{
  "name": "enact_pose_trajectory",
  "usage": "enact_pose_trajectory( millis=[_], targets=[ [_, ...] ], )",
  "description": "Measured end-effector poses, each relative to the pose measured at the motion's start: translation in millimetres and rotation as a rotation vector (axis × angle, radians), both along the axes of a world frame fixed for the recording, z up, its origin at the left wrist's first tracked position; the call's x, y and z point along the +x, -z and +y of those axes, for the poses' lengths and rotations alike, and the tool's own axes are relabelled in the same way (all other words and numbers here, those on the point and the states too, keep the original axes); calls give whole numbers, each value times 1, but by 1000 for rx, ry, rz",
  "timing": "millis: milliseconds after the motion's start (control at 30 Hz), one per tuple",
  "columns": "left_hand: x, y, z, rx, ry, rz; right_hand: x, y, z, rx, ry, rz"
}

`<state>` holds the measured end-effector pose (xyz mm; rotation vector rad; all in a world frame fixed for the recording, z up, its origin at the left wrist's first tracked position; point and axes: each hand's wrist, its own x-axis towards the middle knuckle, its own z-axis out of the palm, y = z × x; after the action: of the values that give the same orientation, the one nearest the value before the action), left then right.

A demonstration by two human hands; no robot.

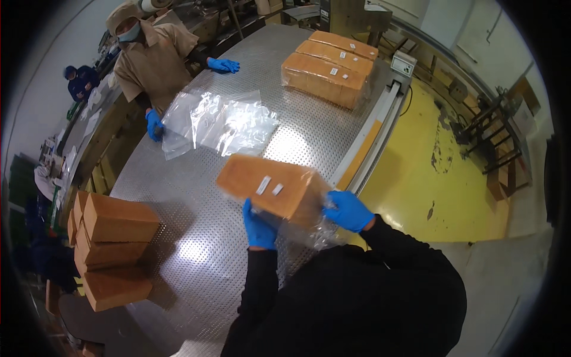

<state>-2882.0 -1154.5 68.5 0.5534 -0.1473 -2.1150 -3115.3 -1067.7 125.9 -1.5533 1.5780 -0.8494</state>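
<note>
- While the right hand (350,211) is gripping the gathered end of a clear bag (315,234), its fingers are curling in on the film.
- The left hand (260,229) is pressing against the near side of the bagged loaf (289,174), thumb pointing up; its fingers are partly hiding, so I cannot tell how far they are closing.
- That loaf is lying slantwise between the hands, in front of the person's body and over the metal table (196,172); whether it is touching the surface I cannot tell.
- On its upper face 2 white labels (263,185) are showing, and loose film is bunching at its right end.
- Just beyond the loaf, flat clear bags (238,126) are lying on the table, overlapping and catching the light.
- At the far end, 3 bagged loaves (324,72) are lying side by side, also bearing white labels.
- At the left, bare loaves (119,244) are sitting in a group, well apart from the hands, 3 of them facing the table's middle.
- Across the table a masked co-worker (156,59) is standing, 1 gloved hand (154,125) touching the edge of the flat bags and the other (223,65) resting on the table.
- Along the right edge a rail (373,138) is running above the yellow floor (416,172).
</note>
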Motion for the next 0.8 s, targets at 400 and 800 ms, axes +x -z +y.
enact_pose_trajectory(
  millis=[400, 800],
  targets=[
    [-196, 60, -148, -382, 145, -726, -227, 81, -143, 216, 309, 465],
    [-98, 95, -293, -1062, -440, -1978, -284, 89, -192, -51, 502, 424]
  ],
)
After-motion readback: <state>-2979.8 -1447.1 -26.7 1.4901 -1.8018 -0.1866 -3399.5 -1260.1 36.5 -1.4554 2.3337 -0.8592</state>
